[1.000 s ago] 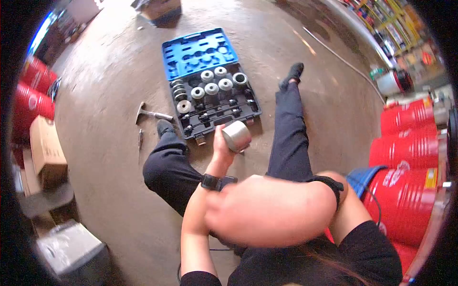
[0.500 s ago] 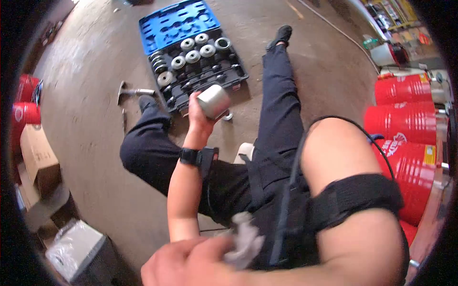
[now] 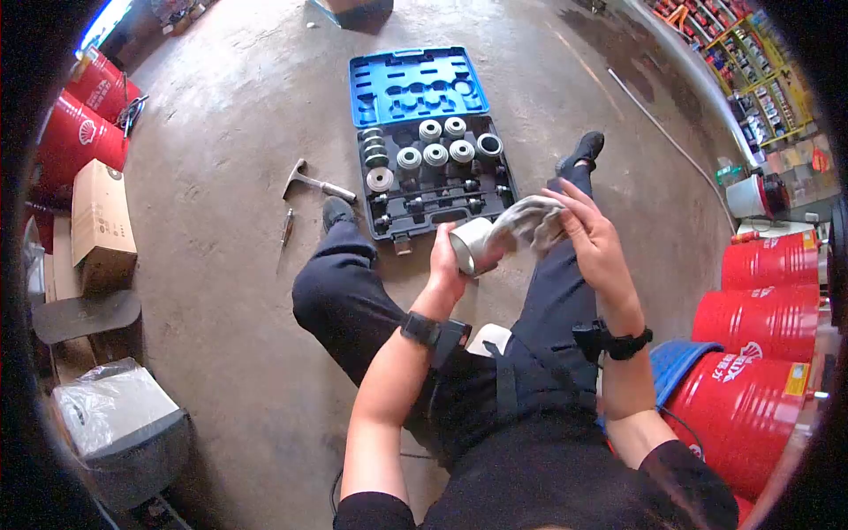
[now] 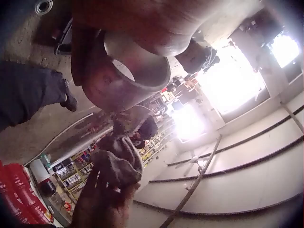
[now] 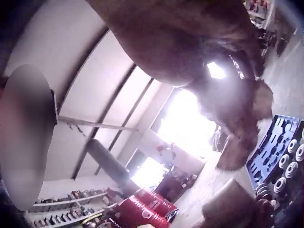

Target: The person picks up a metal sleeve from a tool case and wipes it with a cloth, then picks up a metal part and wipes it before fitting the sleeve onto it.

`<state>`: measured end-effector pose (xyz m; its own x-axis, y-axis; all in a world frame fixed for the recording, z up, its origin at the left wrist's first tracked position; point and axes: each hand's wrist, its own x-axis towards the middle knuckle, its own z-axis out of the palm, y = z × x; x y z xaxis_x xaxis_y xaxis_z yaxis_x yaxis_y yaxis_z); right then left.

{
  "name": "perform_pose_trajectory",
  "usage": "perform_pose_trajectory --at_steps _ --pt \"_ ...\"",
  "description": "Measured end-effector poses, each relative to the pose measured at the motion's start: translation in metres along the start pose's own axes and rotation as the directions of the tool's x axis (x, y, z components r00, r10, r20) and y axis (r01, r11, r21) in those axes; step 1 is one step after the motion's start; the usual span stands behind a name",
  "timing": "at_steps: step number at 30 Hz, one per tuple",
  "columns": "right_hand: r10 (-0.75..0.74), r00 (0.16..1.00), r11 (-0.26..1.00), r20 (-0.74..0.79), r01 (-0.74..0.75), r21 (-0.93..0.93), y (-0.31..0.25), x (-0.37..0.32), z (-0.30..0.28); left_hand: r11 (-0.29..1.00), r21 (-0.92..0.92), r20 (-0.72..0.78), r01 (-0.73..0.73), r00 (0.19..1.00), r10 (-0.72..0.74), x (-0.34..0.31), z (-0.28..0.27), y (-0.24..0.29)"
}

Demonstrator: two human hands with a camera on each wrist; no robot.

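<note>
The person sits on the floor [image 3: 221, 291] and the sleeve [image 3: 470, 247], a short metal cylinder, is held up in front of the body, above the lap and between the two hands. The left hand [image 3: 444, 265] grips it from below and from the left, with fingers curled round its wall. The right hand [image 3: 594, 240] comes from the other side and holds a grey rag [image 3: 530, 221] bunched in its fingers. The rag reaches the right end of the sleeve and seems to touch it there. The long axis of the sleeve runs about from one hand to the other, a little tilted. In the left wrist view one open end [image 4: 107, 85] looks back toward that wrist, so the rag [image 4: 121, 161] lies at the far end. The left hand is the nearer one, since it carries the sleeve. Above and around the hands there is free air. Just beyond them the open case [image 3: 424, 208] lies on the floor between the legs, with a hammer [image 3: 316, 185] to its left, and red drums [image 3: 764, 265] stand well apart on the right.
</note>
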<state>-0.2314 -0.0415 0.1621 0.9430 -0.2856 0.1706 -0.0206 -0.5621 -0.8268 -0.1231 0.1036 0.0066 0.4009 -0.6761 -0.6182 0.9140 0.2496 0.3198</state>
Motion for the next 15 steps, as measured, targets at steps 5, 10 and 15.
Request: perform_pose_trajectory --at_steps 5,10,15 --pt "0.493 0.864 0.455 0.104 -0.358 0.815 0.056 -0.001 -0.010 1.000 0.009 -0.040 -0.010 0.999 0.011 -0.002 0.004 0.000" --pt "0.584 0.808 0.357 0.070 -0.333 0.872 0.065 0.000 -0.005 1.000 -0.017 -0.048 0.010 0.999 -0.011 0.018 -0.008 -0.009" --pt "0.564 0.824 0.382 0.058 -0.323 0.866 0.074 -0.003 0.001 0.999 0.002 -0.072 0.047 0.996 -0.047 0.018 -0.004 -0.011"
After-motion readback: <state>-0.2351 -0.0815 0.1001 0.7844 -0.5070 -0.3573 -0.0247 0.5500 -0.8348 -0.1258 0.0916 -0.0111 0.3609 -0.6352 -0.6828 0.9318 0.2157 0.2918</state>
